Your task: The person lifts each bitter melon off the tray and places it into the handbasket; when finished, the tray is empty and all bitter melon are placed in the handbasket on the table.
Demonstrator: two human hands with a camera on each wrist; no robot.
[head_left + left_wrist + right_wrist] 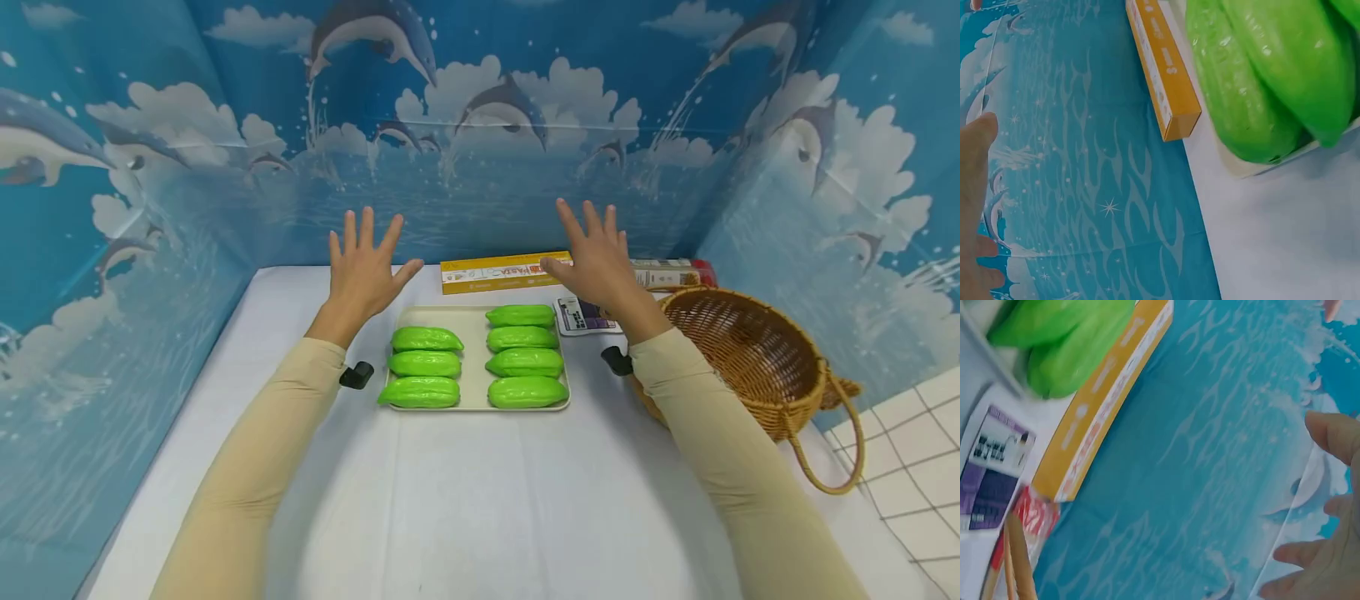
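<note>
Both hands are held out with fingers spread and nothing in them. The left hand [362, 279] appears beyond the tray's left side in the head view; its thumb and fingers show at the left edge of the left wrist view. My right hand [597, 262] overlaps the right end of a yellow pasta box [480, 276]. Between the forearms lies a cream tray [474, 358] with glossy, ridged green gourds in two columns. Three gourds [424, 364] form the left column, and several gourds [523, 362] form the right one.
A wicker basket [750, 354] with a looped handle stands on the right, partly behind the right forearm. A purple-and-white packet [577, 317] lies beside the tray, with a red-ended package [703, 273] behind. A dolphin-printed curtain [480, 183] borders the white-covered table [465, 500].
</note>
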